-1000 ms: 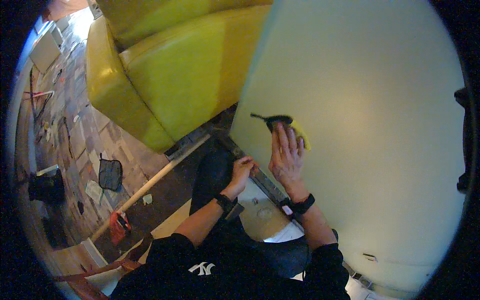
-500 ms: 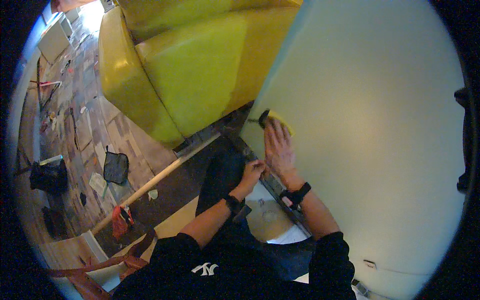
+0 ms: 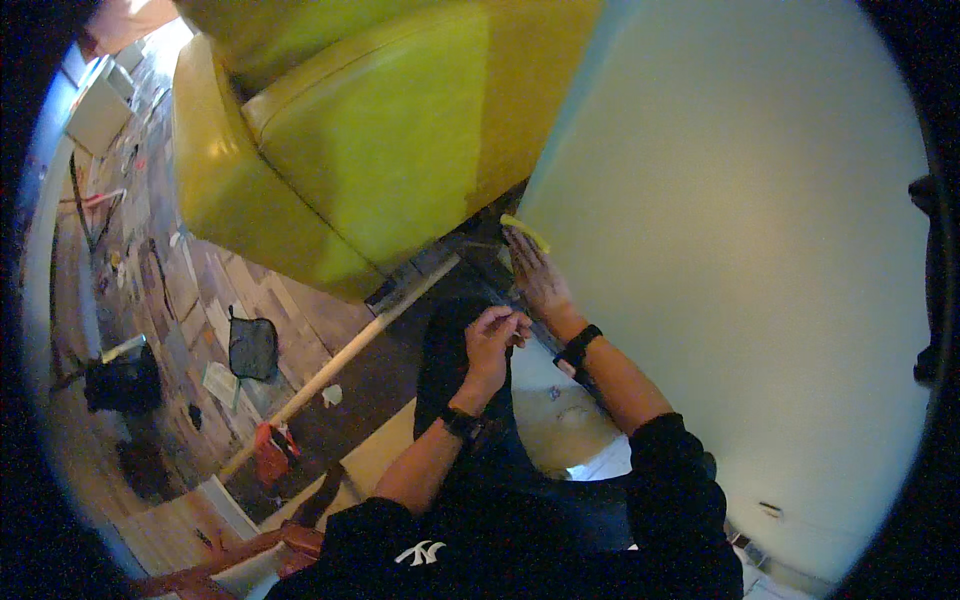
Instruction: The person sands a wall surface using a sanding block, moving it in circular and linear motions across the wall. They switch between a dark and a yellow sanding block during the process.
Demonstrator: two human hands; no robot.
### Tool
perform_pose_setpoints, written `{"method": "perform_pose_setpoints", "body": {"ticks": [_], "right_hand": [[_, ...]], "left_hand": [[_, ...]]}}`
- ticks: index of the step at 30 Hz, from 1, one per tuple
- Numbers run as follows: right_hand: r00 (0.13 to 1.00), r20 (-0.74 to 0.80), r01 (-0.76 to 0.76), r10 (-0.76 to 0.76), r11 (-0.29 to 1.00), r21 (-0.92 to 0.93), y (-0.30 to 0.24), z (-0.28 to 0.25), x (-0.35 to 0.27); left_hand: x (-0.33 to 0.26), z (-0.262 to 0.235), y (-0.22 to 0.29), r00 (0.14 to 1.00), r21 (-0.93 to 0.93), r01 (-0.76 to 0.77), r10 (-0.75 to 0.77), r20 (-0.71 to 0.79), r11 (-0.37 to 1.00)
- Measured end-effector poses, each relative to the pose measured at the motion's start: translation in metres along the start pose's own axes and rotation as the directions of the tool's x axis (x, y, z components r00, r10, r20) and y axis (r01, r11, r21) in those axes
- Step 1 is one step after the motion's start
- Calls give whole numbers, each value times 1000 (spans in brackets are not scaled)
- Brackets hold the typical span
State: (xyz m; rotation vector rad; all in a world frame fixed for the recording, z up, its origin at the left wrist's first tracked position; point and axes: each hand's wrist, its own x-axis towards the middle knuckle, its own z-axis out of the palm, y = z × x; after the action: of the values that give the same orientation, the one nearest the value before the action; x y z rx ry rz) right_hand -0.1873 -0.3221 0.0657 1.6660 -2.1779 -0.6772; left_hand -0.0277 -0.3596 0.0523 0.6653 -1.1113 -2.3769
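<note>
My right hand (image 3: 540, 285) lies along the lower part of the pale wall (image 3: 740, 250), close to the corner by the yellow sofa. Under its fingers sits a flat yellow piece (image 3: 527, 232), pressed to the wall; whether it is a sponge or a folded cloth I cannot tell. My left hand (image 3: 490, 345) hovers over my knee, left of the right wrist. Its fingers are curled in, thumb to fingertips, and what they hold, if anything, is too small to make out.
Ahead stands a yellow-green sofa (image 3: 370, 150). A long wooden pole (image 3: 345, 358) lies slanting at my left. Beyond it a dark mesh pouch (image 3: 253, 347), a black bag (image 3: 122, 378) and scraps litter the floor. A red bag (image 3: 271, 455) lies by the pole's near end.
My right hand has slid leftward along the wall with the yellow piece, toward the corner. A dark patch beside the piece no longer shows. My left hand stays closed. The view has shifted slightly.
</note>
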Motion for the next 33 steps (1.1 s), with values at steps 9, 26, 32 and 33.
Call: {"method": "perform_pose_setpoints", "body": {"ticks": [9, 26, 32, 33], "right_hand": [[999, -11, -38, 37, 926, -376, -64, 102, 28], [946, 244, -181, 213, -278, 944, -37, 91, -206], [874, 417, -465, 250, 181, 867, -13, 42, -303], [873, 427, -473, 236, 196, 859, -8, 37, -312]], "left_hand": [[13, -19, 14, 969, -296, 191, -131, 208, 936], [28, 5, -4, 930, -118, 283, -242, 275, 952], [29, 8, -12, 927, -107, 273, -233, 293, 956], [30, 8, -14, 928, -112, 272, -230, 292, 956]]}}
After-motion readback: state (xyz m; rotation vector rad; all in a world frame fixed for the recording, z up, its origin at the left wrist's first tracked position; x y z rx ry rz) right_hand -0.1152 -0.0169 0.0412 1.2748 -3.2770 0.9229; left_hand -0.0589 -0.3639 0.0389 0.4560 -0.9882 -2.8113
